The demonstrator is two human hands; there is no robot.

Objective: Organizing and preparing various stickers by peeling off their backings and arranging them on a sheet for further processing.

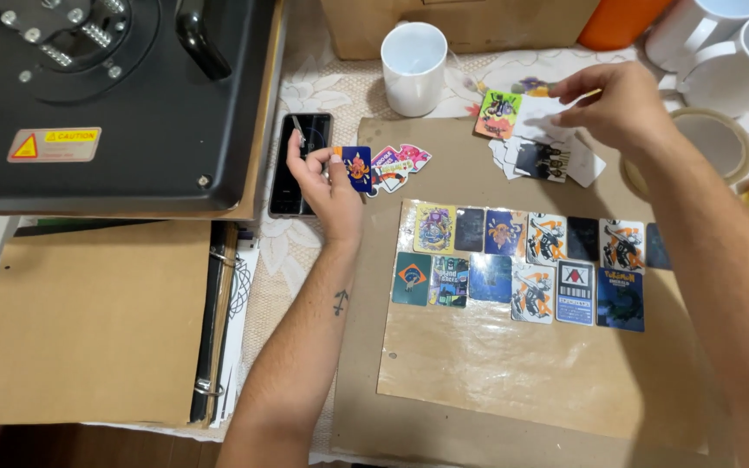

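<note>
I see a black heat press (106,95) up and left of the left hand (327,178), with a dark phone (290,191) lying just left of that hand. A white mug (413,68) stands beyond it. Below the right hand (617,104), a clear sheet (522,364) carries two rows of picture cards (526,264). A tape roll (721,143) lies just right of that hand, with two more white mugs (721,43) beyond it. A ring binder (218,321) lies below-left of the left hand.

Cards (526,264): glossy printed paper; sheet (513,364) beneath them: clear shiny plastic film on matt brown cardboard (366,381); mug (414,68): smooth glazed white ceramic; press (106,95): matt black metal; phone (298,165): glossy black glass; tablecloth (292,251): pale lace-patterned cloth.
</note>
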